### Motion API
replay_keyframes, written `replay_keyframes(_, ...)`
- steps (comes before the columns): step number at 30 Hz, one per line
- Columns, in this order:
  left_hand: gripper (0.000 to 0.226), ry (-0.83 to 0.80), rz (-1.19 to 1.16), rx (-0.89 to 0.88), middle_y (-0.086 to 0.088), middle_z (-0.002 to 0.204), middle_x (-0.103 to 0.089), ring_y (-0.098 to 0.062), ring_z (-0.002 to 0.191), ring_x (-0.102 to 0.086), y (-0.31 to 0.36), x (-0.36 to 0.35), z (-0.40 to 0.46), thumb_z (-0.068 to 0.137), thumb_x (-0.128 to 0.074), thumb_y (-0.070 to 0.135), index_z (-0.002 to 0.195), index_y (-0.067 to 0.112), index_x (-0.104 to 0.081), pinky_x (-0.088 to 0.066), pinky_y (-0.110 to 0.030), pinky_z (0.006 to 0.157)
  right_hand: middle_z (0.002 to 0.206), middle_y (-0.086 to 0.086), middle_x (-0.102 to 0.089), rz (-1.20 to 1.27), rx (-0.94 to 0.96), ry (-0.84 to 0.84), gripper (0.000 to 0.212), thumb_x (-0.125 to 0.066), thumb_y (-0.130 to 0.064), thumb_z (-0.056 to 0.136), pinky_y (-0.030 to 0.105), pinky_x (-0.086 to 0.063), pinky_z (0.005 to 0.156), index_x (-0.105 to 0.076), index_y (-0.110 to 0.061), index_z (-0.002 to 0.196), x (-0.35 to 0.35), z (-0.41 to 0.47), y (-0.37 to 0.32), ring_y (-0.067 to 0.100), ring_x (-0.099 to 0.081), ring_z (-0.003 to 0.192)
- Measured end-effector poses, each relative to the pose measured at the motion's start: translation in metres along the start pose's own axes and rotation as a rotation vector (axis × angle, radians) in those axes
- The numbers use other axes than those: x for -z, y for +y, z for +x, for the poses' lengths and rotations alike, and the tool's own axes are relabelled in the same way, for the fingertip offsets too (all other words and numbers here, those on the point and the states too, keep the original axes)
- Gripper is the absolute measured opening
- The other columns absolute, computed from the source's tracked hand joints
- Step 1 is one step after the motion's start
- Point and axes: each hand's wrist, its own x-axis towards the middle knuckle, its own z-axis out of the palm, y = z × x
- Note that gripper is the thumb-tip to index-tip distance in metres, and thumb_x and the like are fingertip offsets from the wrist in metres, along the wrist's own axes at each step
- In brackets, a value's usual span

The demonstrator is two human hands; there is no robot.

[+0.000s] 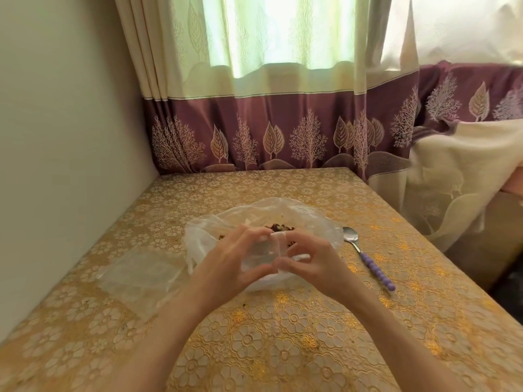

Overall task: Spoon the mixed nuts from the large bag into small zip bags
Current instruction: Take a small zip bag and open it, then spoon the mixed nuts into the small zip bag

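Note:
A large clear plastic bag (311,219) lies open in the middle of the table, with dark mixed nuts (278,228) showing inside it. Over the bag, my left hand (232,258) and my right hand (308,258) both hold one small clear zip bag (261,251) between them, fingers and thumbs pinching its top edge. The small bag looks empty. A metal spoon (365,256) with a purple beaded handle lies on the table just right of the large bag, untouched.
A flat stack of small clear zip bags (138,274) lies on the gold flower-patterned tablecloth (283,335) to the left. A wall runs along the left side, curtains hang behind, and the table edge drops off at the right.

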Motion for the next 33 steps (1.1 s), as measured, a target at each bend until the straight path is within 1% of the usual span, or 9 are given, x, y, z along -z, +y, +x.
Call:
replay_keyframes(4, 0.055, 0.089, -0.010, 0.062, 0.008, 0.107, -0.057, -0.002, 0.088, -0.057, -0.003, -0.011, -0.009, 0.081, -0.053, 0.056, 0.119, 0.016, -0.054, -0.051, -0.018, 0.076, 0.078, -0.005, -0.070, -0.088, -0.084, 0.259, 0.018, -0.069, -0.014, 0.082, 0.017, -0.054, 0.058, -0.067, -0.030, 0.092, 0.011, -0.008, 0.012, 0.008, -0.066, 0.061)
replay_keyframes(6, 0.057, 0.127, -0.041, 0.116, 0.010, 0.106, -0.056, 0.001, 0.089, -0.055, -0.006, -0.014, -0.014, 0.080, -0.053, 0.060, 0.119, 0.019, -0.053, -0.051, -0.019, 0.076, 0.070, -0.009, -0.066, -0.310, -0.169, 0.472, 0.008, -0.068, -0.013, 0.084, 0.011, -0.049, 0.057, -0.071, -0.017, 0.091, 0.024, -0.015, 0.023, 0.004, -0.062, 0.059)
replay_keyframes(8, 0.056, 0.183, -0.081, 0.163, 0.015, 0.107, -0.054, 0.007, 0.094, -0.053, -0.009, -0.015, -0.017, 0.078, -0.053, 0.062, 0.120, 0.025, -0.050, -0.046, -0.012, 0.079, 0.072, -0.005, -0.064, -0.552, -0.291, 0.620, 0.010, -0.067, -0.017, 0.086, 0.016, -0.045, 0.060, -0.071, -0.011, 0.093, 0.040, -0.025, 0.035, 0.010, -0.061, 0.067)
replay_keyframes(13, 0.051, 0.296, -0.113, 0.194, 0.024, 0.103, -0.048, 0.018, 0.083, -0.048, -0.013, -0.014, -0.019, 0.076, -0.062, 0.051, 0.119, 0.027, -0.047, -0.039, -0.001, 0.070, 0.116, 0.012, -0.055, -0.869, -0.726, 0.494, 0.037, -0.057, -0.036, 0.091, 0.040, -0.039, 0.091, -0.056, -0.010, 0.116, 0.064, -0.046, 0.064, 0.029, -0.046, 0.112)
replay_keyframes(19, 0.051, 0.517, -0.152, 0.277, 0.026, 0.103, -0.046, 0.007, 0.088, -0.048, -0.017, -0.007, -0.025, 0.077, -0.058, 0.060, 0.117, 0.032, -0.042, -0.039, -0.006, 0.076, 0.115, 0.013, -0.053, -0.968, -0.822, 0.456, 0.031, -0.045, -0.030, 0.097, 0.041, -0.040, 0.089, -0.053, -0.004, 0.112, 0.065, -0.050, 0.079, 0.029, -0.046, 0.108)
replay_keyframes(25, 0.058, 0.594, -0.247, 0.408, 0.019, 0.106, -0.050, 0.009, 0.095, -0.048, -0.026, -0.001, -0.033, 0.072, -0.060, 0.061, 0.118, 0.030, -0.044, -0.038, -0.009, 0.081, 0.069, 0.000, -0.054, -0.465, -0.443, 0.841, 0.015, -0.054, -0.015, 0.095, 0.022, -0.039, 0.045, -0.052, 0.000, 0.095, 0.052, -0.042, 0.068, 0.011, -0.048, 0.054)
replay_keyframes(28, 0.058, 0.607, -0.264, 0.439, 0.013, 0.112, -0.052, 0.006, 0.099, -0.050, -0.030, 0.001, -0.036, 0.071, -0.060, 0.062, 0.118, 0.033, -0.044, -0.040, -0.012, 0.082, 0.075, -0.011, -0.055, -0.272, -0.275, 0.971, 0.010, -0.063, -0.013, 0.089, 0.005, -0.043, 0.053, -0.056, -0.007, 0.094, 0.041, -0.029, 0.051, -0.001, -0.053, 0.064)
replay_keyframes(31, 0.060, 0.583, -0.279, 0.448, 0.022, 0.111, -0.050, 0.005, 0.100, -0.051, -0.031, 0.003, -0.038, 0.070, -0.060, 0.064, 0.118, 0.033, -0.044, -0.039, -0.006, 0.084, 0.079, -0.002, -0.061, 0.058, -0.301, 0.938, 0.011, -0.066, -0.014, 0.087, 0.015, -0.048, 0.057, -0.059, -0.010, 0.095, 0.035, -0.013, 0.040, 0.008, -0.057, 0.065)
replay_keyframes(33, 0.061, 0.576, -0.283, 0.451, 0.020, 0.112, -0.050, 0.003, 0.099, -0.051, -0.030, 0.003, -0.039, 0.070, -0.060, 0.064, 0.118, 0.032, -0.044, -0.041, -0.012, 0.082, 0.076, 0.004, -0.062, 0.387, -0.332, 0.847, 0.009, -0.063, -0.010, 0.089, 0.018, -0.048, 0.053, -0.060, -0.007, 0.097, 0.031, -0.002, 0.035, 0.009, -0.055, 0.059)
